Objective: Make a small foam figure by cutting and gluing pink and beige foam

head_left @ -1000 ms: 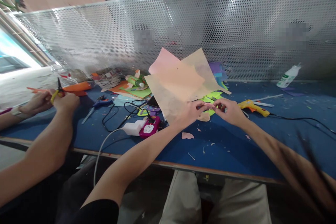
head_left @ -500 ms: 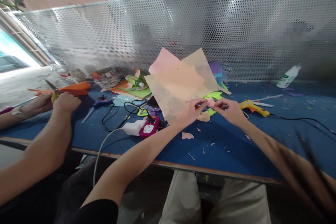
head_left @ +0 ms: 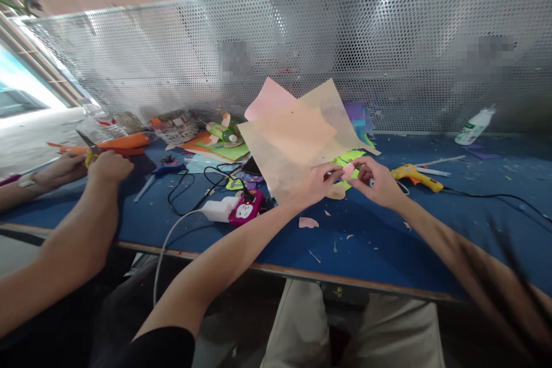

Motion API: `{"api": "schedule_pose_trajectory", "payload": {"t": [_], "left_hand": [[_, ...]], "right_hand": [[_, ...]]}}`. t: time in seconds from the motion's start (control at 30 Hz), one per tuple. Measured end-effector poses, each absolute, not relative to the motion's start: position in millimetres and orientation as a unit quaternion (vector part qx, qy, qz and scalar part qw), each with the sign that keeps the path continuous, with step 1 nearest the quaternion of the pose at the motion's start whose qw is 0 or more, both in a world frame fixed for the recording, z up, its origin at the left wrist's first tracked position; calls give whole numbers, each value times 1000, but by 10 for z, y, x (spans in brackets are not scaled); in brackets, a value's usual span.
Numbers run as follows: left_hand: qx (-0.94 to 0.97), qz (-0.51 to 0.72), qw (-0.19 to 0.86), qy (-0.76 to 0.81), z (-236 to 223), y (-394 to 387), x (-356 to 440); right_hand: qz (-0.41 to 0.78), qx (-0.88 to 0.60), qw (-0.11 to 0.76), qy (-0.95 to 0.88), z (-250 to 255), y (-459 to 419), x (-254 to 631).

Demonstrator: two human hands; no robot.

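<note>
Work looks partway: one small pink pc [head_left: 347, 171] is up off the table [head_left: 371, 247], between both hands, just past the near corner of the beige sheet [head_left: 265, 152]. L hand [head_left: 322, 181] has it pinched betw. thumb & finger; R hand [head_left: 374, 179] is bent narrow at the pc's R side, fingertips at its edge, can't tell if gripping. Pc isn't joined to anything visible. Done, prob.: some cutting, as pink scraps [head_left: 309, 222] lie nearer the front. Left, prob.: more shaping or fixing; the pink sheet [head_left: 268, 98] is large, partly under the beige one, and the glue gun [head_left: 416, 177] lies unheld to the R.

Room: most open toward the wearer, only bits of scrap betw. hands & the table's front edge. Far side is tight: sheets, then mesh screen [head_left: 302, 29]. On the L, socket block [head_left: 246, 208] w/ cords sits near the L forearm; co-worker's hands [head_left: 111, 168], w/ scissors [head_left: 88, 144], are well apart. R side fairly free past gun & its cord, up to bottle [head_left: 474, 127].
</note>
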State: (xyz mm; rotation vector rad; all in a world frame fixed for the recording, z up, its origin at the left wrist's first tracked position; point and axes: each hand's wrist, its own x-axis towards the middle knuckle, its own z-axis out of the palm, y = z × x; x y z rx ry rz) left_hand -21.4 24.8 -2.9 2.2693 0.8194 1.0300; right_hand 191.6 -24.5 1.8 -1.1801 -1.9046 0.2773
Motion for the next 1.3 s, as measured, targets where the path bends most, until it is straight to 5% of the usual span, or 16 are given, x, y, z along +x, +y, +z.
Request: {"api": "schedule_pose_trajectory", "payload": {"t": [1.3], "left_hand": [[910, 308, 92, 263, 38, 148, -271]], "right_hand": [[-12, -431, 396, -811, 51, -186, 1987]]}}
